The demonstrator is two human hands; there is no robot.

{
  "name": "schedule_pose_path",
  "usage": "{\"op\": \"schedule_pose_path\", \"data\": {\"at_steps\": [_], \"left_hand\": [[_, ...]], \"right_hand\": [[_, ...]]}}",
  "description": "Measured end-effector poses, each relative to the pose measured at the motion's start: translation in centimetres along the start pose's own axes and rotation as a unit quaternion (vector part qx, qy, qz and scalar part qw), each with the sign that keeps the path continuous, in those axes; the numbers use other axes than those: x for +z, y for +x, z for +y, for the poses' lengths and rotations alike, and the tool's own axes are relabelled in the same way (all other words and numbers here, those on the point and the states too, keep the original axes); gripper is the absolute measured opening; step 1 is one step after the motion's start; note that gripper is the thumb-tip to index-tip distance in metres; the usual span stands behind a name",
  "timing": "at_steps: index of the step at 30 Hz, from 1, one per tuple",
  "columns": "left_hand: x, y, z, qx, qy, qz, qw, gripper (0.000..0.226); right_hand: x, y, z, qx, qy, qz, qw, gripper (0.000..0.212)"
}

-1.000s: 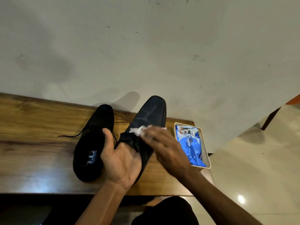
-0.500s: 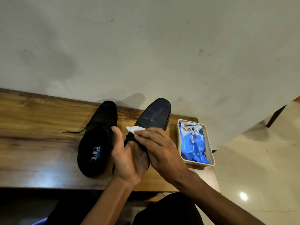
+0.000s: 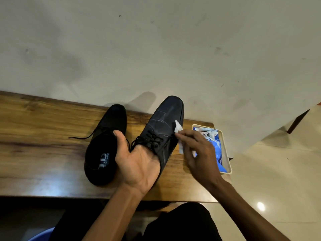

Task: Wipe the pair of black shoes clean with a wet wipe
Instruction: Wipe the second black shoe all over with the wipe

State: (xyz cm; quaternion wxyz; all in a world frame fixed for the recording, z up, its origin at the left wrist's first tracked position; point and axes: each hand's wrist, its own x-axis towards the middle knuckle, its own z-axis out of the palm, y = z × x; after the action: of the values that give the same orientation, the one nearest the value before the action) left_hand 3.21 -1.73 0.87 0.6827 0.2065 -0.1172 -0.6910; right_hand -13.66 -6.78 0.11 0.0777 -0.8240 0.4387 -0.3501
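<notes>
On the tabletop, near its far edge, one black shoe lies untouched. Beside it the left hand, fingers hidden inside, holds up the second shoe. The right hand pinches the wipe against its right side. Next, I think, comes wiping this side, then the other shoe.

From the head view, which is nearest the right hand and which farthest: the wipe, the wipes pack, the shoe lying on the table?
1. Wipe, pinched in the right hand.
2. Wipes pack, in the tray just behind the hand.
3. Shoe on the table, far left.
</notes>
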Motion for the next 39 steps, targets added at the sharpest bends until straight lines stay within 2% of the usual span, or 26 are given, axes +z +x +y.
{"op": "schedule_pose_path", "data": {"at_steps": [6,11,16,21,25,27,30,32,36,37,39], "left_hand": [[-0.5,0.2,0.0,0.028,0.046,0.032,0.998,0.109],[-0.8,0.0,-0.7,0.028,0.093,0.03,0.995,0.107],[-0.2,-0.5,-0.6,0.017,0.092,0.006,0.996,0.107],[-0.6,-0.5,-0.8,0.008,0.093,-0.008,0.996,0.106],[-0.7,-0.4,-0.8,0.006,0.077,0.01,0.997,0.105],[-0.8,-0.3,-0.9,0.007,0.068,0.018,0.998,0.105],[-0.6,-0.1,-0.8,0.001,0.044,0.004,0.999,0.109],[-0.5,0.0,-0.8,-0.002,0.031,-0.008,0.999,0.11],[-0.3,0.1,-0.9,-0.012,0.019,-0.002,1.0,0.106],[-0.2,0.1,-0.7,-0.012,0.007,-0.003,1.0,0.105],[-0.1,0.1,-0.5,-0.013,-0.014,0.01,1.0,0.103]], "right_hand": [[1.5,-2.6,-3.5,0.014,0.097,-0.034,0.995,0.03],[1.9,-1.3,-5.3,0.076,0.135,-0.006,0.988,0.036],[2.3,-0.9,-5.5,-0.005,0.047,-0.024,0.999,0.036],[2.2,-1.2,-5.3,-0.026,0.017,0.0,1.0,0.023],[1.8,-1.0,-5.6,0.038,0.105,0.026,0.993,0.011],[1.6,-0.8,-5.8,0.138,0.211,0.016,0.967,0.007],[1.3,-0.3,-6.0,0.284,0.402,0.004,0.871,0.013],[1.2,-0.1,-6.0,0.326,0.471,0.004,0.819,0.02],[0.8,0.8,-5.5,0.362,0.568,0.024,0.739,0.013],[0.7,1.0,-5.1,0.368,0.57,0.032,0.734,0.016],[0.5,1.5,-4.2,0.372,0.514,0.041,0.772,0.022]]}}
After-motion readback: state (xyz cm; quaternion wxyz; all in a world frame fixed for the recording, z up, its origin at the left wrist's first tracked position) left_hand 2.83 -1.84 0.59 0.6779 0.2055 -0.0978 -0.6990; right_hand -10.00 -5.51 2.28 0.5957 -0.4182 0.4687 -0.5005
